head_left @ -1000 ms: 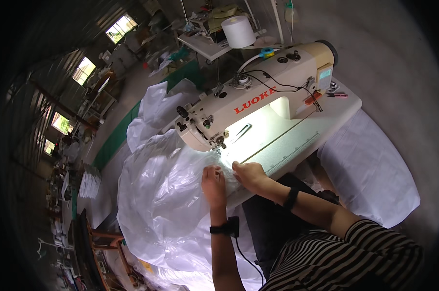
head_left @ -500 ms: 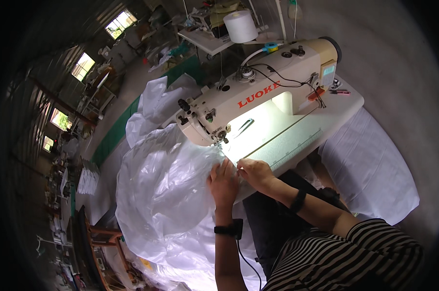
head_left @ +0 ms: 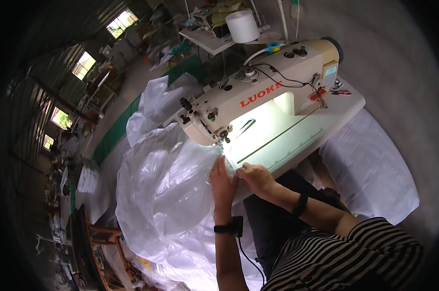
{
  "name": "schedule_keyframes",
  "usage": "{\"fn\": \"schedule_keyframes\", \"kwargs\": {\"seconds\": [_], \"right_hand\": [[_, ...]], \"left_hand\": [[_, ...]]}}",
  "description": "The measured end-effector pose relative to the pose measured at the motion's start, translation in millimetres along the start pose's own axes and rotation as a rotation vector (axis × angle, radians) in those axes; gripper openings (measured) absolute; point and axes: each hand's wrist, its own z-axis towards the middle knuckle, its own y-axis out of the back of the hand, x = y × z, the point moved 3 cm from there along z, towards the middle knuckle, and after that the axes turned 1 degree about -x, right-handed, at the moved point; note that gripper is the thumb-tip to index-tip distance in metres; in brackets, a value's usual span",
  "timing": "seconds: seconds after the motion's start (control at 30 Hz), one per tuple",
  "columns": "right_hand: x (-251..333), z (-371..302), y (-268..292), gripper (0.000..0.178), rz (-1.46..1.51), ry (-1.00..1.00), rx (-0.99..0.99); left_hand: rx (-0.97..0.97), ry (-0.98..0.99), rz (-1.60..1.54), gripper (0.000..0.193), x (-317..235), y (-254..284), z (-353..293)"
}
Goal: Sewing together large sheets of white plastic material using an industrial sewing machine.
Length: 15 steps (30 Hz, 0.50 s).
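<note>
A white sewing machine (head_left: 273, 82) stands before me, its lamp lighting the bed around the needle. Glossy white sheeting (head_left: 166, 189) lies bunched to the left of the needle, with its edge running under the machine head. My left hand (head_left: 223, 183) rests on this sheeting just in front of the needle, fingers stretched out and slightly blurred. Close beside it, my right hand (head_left: 258, 179) is closed in a pinch on the sheeting's edge at the front of the machine bed. The fingertips partly hide the pinched edge.
Small thread snips (head_left: 247, 126) lie on the lit bed. A white thread cone (head_left: 242, 26) stands behind the machine. More white fabric (head_left: 370, 165) hangs at the right. An orange-brown wooden stool (head_left: 105, 233) is at lower left. A cable (head_left: 251, 259) runs from my left wristband.
My left hand's fingers have straightened and shifted slightly forward on the sheeting. The right hand has dropped a little, still pinching the edge. The camera view has shifted slightly.
</note>
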Motion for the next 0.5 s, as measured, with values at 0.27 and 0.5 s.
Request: {"fn": "schedule_keyframes", "kwargs": {"seconds": [0.27,0.5], "right_hand": [[1.2,-0.5,9.0,0.007,0.074,-0.026,-0.028],[-2.4,-5.7,8.1,0.008,0.051,0.025,-0.085]], "left_hand": [[0.061,-0.116,-0.004,0.028,-22.4,18.9,-22.1],[0.091,-0.180,-0.187,0.027,-8.7,17.7,-24.4]]}}
